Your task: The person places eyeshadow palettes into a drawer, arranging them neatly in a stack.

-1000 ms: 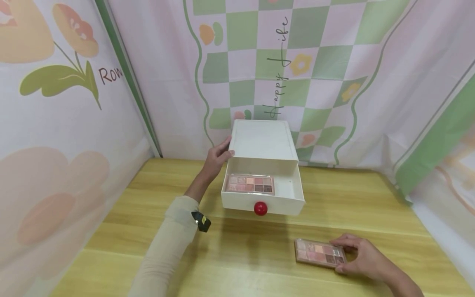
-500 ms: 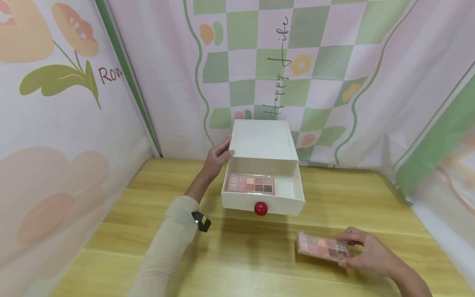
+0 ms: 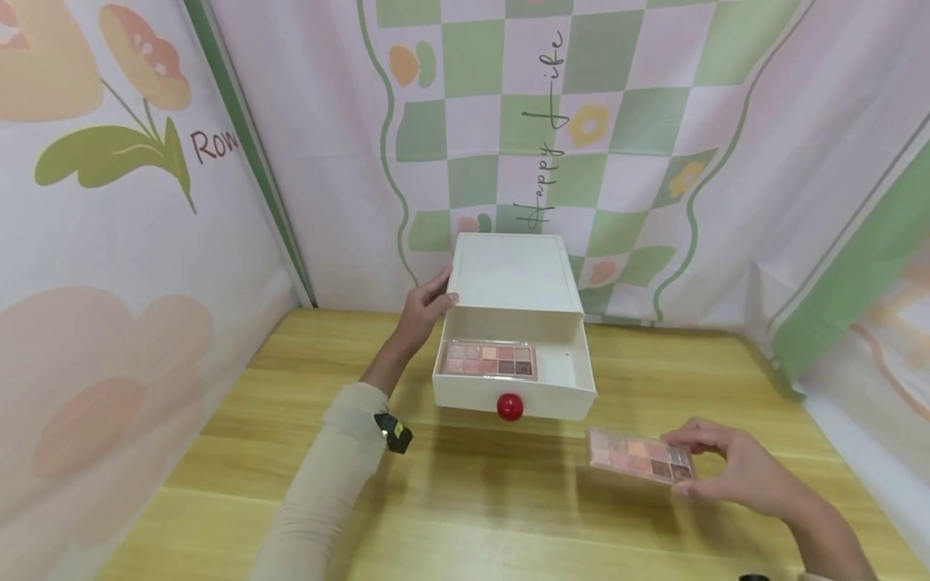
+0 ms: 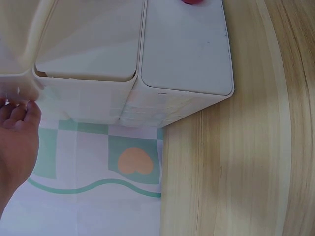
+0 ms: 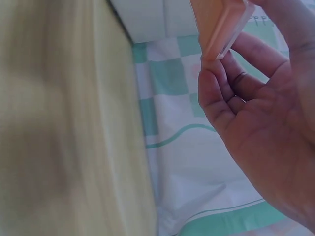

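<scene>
A white drawer unit (image 3: 516, 270) stands at the back of the table with its top drawer (image 3: 465, 391) pulled out. Inside that drawer, toward the left, lies a flat eyeshadow palette (image 3: 490, 360) with a clear lid. My left hand (image 3: 426, 311) rests against the unit's upper left side, its thumb at the top's front edge. A second, similar eyeshadow palette (image 3: 635, 457) is pinched at its right end by my right hand (image 3: 748, 468), thumb in front and fingers behind. It hangs above the table, slightly tilted, right of the drawer. The right wrist view shows the palette's pinkish underside (image 5: 219, 27).
More drawer fronts (image 4: 187, 49) sit below the pulled-out one in the left wrist view. A red round knob (image 3: 510, 407) sticks out from the top drawer's front. The wood-grain table (image 3: 472, 500) meets a printed curtain (image 3: 341, 202) behind and at both sides.
My right hand has lifted its palette off the table and carried it up, away from me and slightly right. The left hand and the drawer have stayed where they were.
</scene>
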The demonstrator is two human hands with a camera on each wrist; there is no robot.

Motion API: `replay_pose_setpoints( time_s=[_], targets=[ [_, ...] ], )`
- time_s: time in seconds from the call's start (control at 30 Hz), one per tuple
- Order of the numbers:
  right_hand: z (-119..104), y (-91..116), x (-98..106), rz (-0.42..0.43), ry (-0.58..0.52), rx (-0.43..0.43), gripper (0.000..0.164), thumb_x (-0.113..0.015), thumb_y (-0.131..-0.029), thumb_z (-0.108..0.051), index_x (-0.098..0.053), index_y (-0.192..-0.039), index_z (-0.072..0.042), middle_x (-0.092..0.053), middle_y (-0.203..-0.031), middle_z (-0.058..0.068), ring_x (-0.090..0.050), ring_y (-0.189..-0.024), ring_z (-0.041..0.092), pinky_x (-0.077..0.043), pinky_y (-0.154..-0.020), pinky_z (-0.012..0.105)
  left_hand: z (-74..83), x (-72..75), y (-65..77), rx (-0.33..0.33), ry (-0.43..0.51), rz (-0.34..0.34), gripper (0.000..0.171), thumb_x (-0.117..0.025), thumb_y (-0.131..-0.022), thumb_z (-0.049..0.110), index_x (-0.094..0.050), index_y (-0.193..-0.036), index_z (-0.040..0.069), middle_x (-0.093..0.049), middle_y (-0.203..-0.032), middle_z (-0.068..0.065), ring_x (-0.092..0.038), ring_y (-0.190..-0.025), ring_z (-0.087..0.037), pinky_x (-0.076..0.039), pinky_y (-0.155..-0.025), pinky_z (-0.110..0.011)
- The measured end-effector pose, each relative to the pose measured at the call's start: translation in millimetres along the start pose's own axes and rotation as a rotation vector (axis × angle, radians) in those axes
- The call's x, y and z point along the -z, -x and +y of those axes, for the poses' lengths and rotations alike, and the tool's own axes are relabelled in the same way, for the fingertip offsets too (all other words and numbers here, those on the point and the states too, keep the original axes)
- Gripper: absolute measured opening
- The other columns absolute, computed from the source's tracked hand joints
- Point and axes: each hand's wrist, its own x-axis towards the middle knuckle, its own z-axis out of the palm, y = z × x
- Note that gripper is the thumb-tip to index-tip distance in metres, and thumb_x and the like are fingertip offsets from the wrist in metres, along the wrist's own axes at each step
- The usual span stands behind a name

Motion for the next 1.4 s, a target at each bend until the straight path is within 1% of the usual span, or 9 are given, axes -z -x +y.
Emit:
replay_pose_setpoints(
  time_s=[0.23,0.4,0.57,0.83,1.03,1.13,1.23,1.4],
  targets=[
    [-4,-7,17,-0.005,-0.001,0.020,0.055,-0.091,-0.067,-0.005,-0.072,-0.118,-0.010,-0.068,-0.100,-0.015,-0.059,-0.095,-0.004,-0.044,-0.083,0.004,-1.1,0.9,-1.9,0.011,0.014,-0.018,0.061,-0.050,-0.100,0.008,-0.028,-0.154,-0.007,-0.024,-0.166,-0.021,-0.028,-0.156,-0.035,-0.029,-0.128,-0.041],
    [-5,-11,28,0.009,-0.007,0.028,0.055,-0.089,-0.068,-0.001,-0.071,-0.119,-0.008,-0.067,-0.103,-0.017,-0.058,-0.096,-0.005,-0.041,-0.083,0.001,-0.7,0.3,-1.3,-0.001,0.000,-0.005,0.060,-0.051,-0.101,0.012,-0.029,-0.155,-0.003,-0.027,-0.167,-0.017,-0.031,-0.156,-0.031,-0.031,-0.128,-0.037],
    [-11,-16,35,0.024,-0.011,0.057,0.055,-0.088,-0.067,0.001,-0.069,-0.119,-0.003,-0.066,-0.103,-0.017,-0.059,-0.096,-0.006,-0.038,-0.088,-0.004,-0.9,0.9,-1.0,-0.018,-0.002,0.006,0.061,-0.053,-0.100,0.015,-0.032,-0.155,-0.002,-0.029,-0.166,-0.016,-0.032,-0.155,-0.030,-0.031,-0.128,-0.037],
    [-17,-23,49,0.021,-0.028,0.084,0.055,-0.087,-0.068,0.005,-0.069,-0.119,-0.004,-0.066,-0.102,-0.013,-0.060,-0.096,-0.003,-0.036,-0.092,-0.004,-1.1,0.7,-0.4,-0.017,-0.007,0.002,0.063,-0.053,-0.099,0.017,-0.031,-0.155,-0.002,-0.028,-0.167,-0.017,-0.033,-0.155,-0.031,-0.033,-0.127,-0.037],
    [-21,-29,64,0.038,-0.051,0.135,0.058,-0.083,-0.067,0.012,-0.067,-0.121,0.001,-0.066,-0.106,-0.015,-0.059,-0.098,-0.005,-0.039,-0.093,-0.004,-0.6,0.2,0.5,-0.019,-0.008,0.005,0.064,-0.053,-0.098,0.017,-0.031,-0.155,-0.004,-0.028,-0.167,-0.017,-0.033,-0.155,-0.030,-0.033,-0.127,-0.036],
    [-24,-35,70,0.060,-0.048,0.151,0.059,-0.084,-0.064,0.014,-0.067,-0.120,0.003,-0.066,-0.108,-0.016,-0.060,-0.099,-0.005,-0.038,-0.096,-0.005,-0.2,0.1,0.4,-0.018,-0.008,0.005,0.064,-0.053,-0.099,0.017,-0.031,-0.155,-0.003,-0.029,-0.167,-0.017,-0.033,-0.155,-0.030,-0.033,-0.127,-0.036],
    [-28,-42,75,0.078,-0.044,0.174,0.061,-0.084,-0.061,0.015,-0.068,-0.118,0.002,-0.065,-0.108,-0.016,-0.060,-0.098,-0.005,-0.038,-0.096,-0.005,0.1,0.1,0.2,-0.019,-0.006,0.005,0.063,-0.053,-0.099,0.016,-0.032,-0.155,-0.003,-0.029,-0.167,-0.017,-0.033,-0.155,-0.030,-0.033,-0.127,-0.037],
    [-39,-56,80,0.072,-0.049,0.224,0.059,-0.082,-0.062,0.018,-0.069,-0.117,0.002,-0.064,-0.100,-0.013,-0.057,-0.095,-0.002,-0.040,-0.093,-0.002,-1.0,0.5,0.0,-0.021,0.002,0.007,0.061,-0.053,-0.100,0.014,-0.033,-0.155,-0.002,-0.030,-0.166,-0.017,-0.033,-0.155,-0.030,-0.033,-0.127,-0.038]
  ],
)
